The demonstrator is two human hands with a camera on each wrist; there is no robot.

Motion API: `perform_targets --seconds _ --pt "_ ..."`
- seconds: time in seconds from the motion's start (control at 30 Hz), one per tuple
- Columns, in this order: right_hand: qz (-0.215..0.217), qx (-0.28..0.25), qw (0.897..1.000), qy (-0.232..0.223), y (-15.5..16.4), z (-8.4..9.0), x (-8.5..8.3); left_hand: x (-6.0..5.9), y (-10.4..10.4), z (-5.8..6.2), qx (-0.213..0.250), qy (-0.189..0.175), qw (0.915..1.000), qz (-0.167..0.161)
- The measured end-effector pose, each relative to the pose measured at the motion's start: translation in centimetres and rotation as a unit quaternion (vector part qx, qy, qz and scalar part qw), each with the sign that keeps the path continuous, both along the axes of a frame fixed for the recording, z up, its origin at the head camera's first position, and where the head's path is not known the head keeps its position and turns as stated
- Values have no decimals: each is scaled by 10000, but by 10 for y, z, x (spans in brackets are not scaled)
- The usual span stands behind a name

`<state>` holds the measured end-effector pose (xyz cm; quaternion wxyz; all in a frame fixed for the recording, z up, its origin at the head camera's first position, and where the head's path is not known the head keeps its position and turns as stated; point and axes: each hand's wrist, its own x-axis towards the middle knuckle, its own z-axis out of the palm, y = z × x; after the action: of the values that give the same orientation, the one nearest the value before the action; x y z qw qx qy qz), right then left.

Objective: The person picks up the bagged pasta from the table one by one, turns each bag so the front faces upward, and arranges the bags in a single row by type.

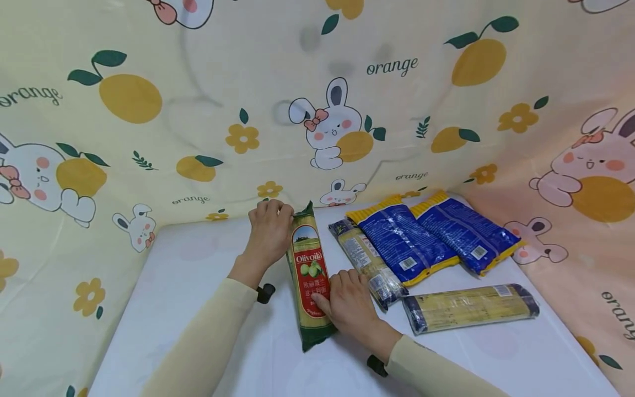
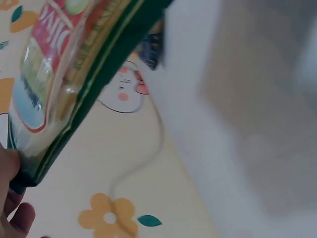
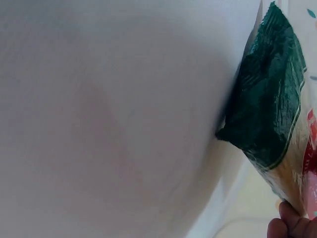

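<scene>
A packet of spaghetti (image 1: 310, 273) with green ends and a red label lies lengthwise before me, its printed front facing up. My left hand (image 1: 270, 231) pinches its far end at the left corner; in the left wrist view the thumb and fingers (image 2: 9, 166) close on the green tip. Lower down, my right hand (image 1: 351, 303) grips the right edge, thumb over the label. From the right wrist view, the near green end of the spaghetti packet (image 3: 270, 94) sticks out past the fingertips (image 3: 290, 218).
Right of my hands lie two blue-and-yellow packets (image 1: 404, 240) side by side, overlapping. A clear pasta packet (image 1: 369, 262) leans along their left side, and another clear pasta packet (image 1: 471, 309) lies crosswise nearer me. Behind the white table (image 1: 198, 286) hangs a patterned cloth (image 1: 278, 71).
</scene>
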<state>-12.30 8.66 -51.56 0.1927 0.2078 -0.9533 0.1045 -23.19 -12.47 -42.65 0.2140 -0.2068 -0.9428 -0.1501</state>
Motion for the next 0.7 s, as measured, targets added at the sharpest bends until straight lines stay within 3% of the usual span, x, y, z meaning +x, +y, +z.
perform_targets --seconds 0.1,0.23,0.47,0.7 --pt "-24 -29 9999 -98 -5 -1 0 -2 -5 -9 -246 346 9991 80" --pt "-93 60 9996 -248 -12 -4 1 -6 -11 -22 -608 550 9964 194" --pt "-211 312 9985 -396 -19 -9 4 -15 -14 -42 -1231 315 9911 391" --pt "-280 332 9983 -388 -22 -11 3 -21 -12 -57 -1218 238 9915 401"
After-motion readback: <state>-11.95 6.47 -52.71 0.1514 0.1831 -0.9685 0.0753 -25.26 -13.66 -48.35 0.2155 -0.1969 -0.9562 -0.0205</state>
